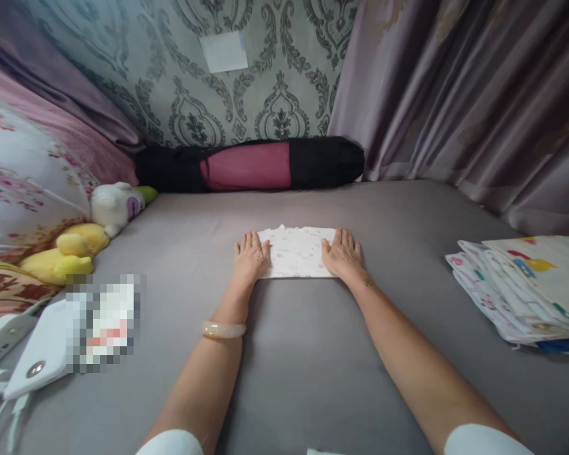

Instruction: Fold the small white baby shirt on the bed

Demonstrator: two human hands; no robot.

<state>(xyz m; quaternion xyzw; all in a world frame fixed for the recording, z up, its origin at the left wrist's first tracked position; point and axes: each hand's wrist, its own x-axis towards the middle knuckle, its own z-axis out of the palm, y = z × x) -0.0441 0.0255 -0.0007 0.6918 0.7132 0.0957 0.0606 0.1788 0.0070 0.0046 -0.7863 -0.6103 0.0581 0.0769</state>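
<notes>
Both hands lie flat, palms down, fingers together and stretched out, pressing on a small folded white cloth with a faint printed pattern (296,253), which sits on the grey bed sheet (313,354) near frame centre, slightly toward 12 o'clock. Left hand (251,256) covers the cloth's 9 o'clock edge; right hand (342,253) covers its 3 o'clock edge; bare cloth shows between them. Neither grip is closed on anything: both are wide and flat, resting on the cloth, not pinching it. The cloth looks rectangular, its 12 o'clock edge slightly uneven. A pale translucent bangle (223,329) sits on the left wrist. At 3 o'clock, well apart from the hands, a stack of folded white cloths with coloured cartoon prints (521,284) lies on the bed. At 12 o'clock, against the patterned wall, a long black and pink rolled bag (251,165) lies sideways. At 9 to 10 o'clock are a white plush toy (116,205) and a yellow plush toy (69,253), beside a floral pink pillow (19,183). At 8 o'clock a white power strip (4,335) and white chargers (38,363) lie near the bed edge, partly pixelated. Mauve curtains (478,95) hang at 1 to 2 o'clock.
</notes>
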